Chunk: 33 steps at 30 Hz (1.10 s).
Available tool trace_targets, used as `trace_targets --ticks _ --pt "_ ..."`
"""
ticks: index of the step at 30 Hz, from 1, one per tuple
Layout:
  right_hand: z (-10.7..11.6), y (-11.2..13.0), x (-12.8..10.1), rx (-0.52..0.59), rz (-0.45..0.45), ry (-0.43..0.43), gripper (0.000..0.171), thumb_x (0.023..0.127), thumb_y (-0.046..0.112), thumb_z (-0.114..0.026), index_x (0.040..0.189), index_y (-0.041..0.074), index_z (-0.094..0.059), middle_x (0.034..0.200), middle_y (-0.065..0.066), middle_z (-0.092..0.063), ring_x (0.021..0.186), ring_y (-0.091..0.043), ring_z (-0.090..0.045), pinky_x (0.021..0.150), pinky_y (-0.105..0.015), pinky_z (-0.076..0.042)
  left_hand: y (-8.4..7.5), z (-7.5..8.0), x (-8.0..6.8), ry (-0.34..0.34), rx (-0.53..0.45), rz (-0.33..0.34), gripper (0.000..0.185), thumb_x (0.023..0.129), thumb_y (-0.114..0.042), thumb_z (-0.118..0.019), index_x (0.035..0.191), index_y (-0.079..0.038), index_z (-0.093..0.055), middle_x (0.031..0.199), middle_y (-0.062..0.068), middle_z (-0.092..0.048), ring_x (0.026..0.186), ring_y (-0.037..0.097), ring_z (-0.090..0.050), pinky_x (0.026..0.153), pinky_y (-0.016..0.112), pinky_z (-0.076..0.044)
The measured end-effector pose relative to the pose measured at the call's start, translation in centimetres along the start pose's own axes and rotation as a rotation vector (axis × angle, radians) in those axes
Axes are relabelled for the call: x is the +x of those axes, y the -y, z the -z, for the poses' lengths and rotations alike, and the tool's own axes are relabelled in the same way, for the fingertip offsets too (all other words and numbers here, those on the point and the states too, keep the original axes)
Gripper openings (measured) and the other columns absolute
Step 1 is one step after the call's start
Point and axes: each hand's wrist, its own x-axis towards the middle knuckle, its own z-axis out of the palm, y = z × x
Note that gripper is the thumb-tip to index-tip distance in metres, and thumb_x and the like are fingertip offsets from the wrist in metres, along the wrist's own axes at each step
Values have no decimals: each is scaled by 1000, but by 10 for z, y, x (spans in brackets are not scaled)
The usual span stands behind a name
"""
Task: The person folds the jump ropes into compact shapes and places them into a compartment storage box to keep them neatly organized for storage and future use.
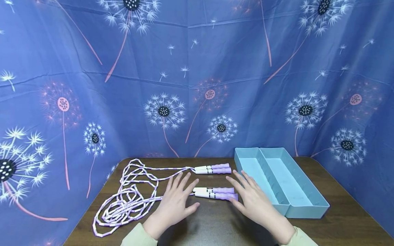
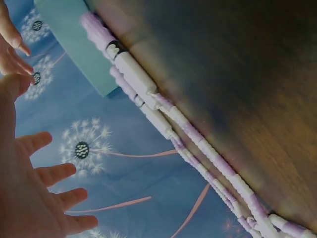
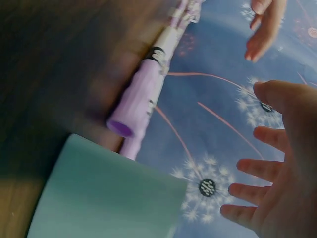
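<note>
Two beaded jump ropes lie on the table, their white and purple cords [image 1: 129, 201] looped in a loose heap at the left. The front pair of white and purple handles [image 1: 215, 194] lies between my hands, and the back pair of handles [image 1: 213, 169] sits farther away, pointing right. My left hand [image 1: 173, 205] is over the cord beside the front handles, fingers spread and holding nothing. Fingers likewise spread, my right hand [image 1: 253, 203] hovers by the handle ends and overlaps the blue tray's edge in the head view. The left wrist view shows handles [image 2: 133, 74] beyond the palm.
Two long light-blue trays [image 1: 307, 212] stand side by side on the right of the brown wooden table [image 1: 212, 227]. Behind the table hangs a blue cloth [image 1: 197, 61] with dandelion prints.
</note>
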Motion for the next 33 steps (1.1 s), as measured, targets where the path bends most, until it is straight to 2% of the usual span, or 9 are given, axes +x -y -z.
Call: trace_targets --ticks 7,13,18,22,27,33 --pt "-24 -1 12 -6 78 -10 65 74 34 -77 130 10 -54 132 -19 -53 120 -41 -50 94 -51 -44 6 -18 15 -2 11 -57 71 80 -55 -63 140 -23 -44 145 12 -39 134 37 -34 105 59 -27" --pt "-39 1 19 -17 95 81 61 76 29 -75 130 10 -54 132 -19 -52 116 -39 -53 93 -50 -45 7 -33 27 60 13 -87 68 82 -51 -62 141 -22 -43 145 11 -40 132 35 -37 105 55 -31" --pt "-52 1 23 -62 117 148 61 75 26 -76 129 8 -55 128 -18 -55 111 -36 -56 86 -49 -50 4 -44 33 113 52 -127 66 85 -49 -60 142 -21 -42 144 10 -42 129 32 -40 105 51 -33" --pt "-62 2 25 -101 141 199 59 72 23 -77 124 7 -56 120 -15 -58 107 -31 -58 82 -44 -51 4 -54 37 120 85 -166 63 86 -47 -59 140 -20 -44 140 9 -45 126 30 -43 104 49 -35" --pt "-73 3 25 -137 160 230 47 71 16 -75 113 8 -59 104 -8 -61 94 -23 -59 73 -36 -52 6 -63 41 123 111 -203 60 86 -46 -58 138 -20 -46 137 7 -48 124 28 -45 102 48 -37" --pt "-80 2 28 -164 171 278 42 67 14 -78 104 6 -59 94 -6 -60 84 -21 -57 64 -35 -51 7 -71 46 140 154 -266 57 84 -45 -60 134 -19 -49 128 3 -53 118 24 -48 100 44 -39"
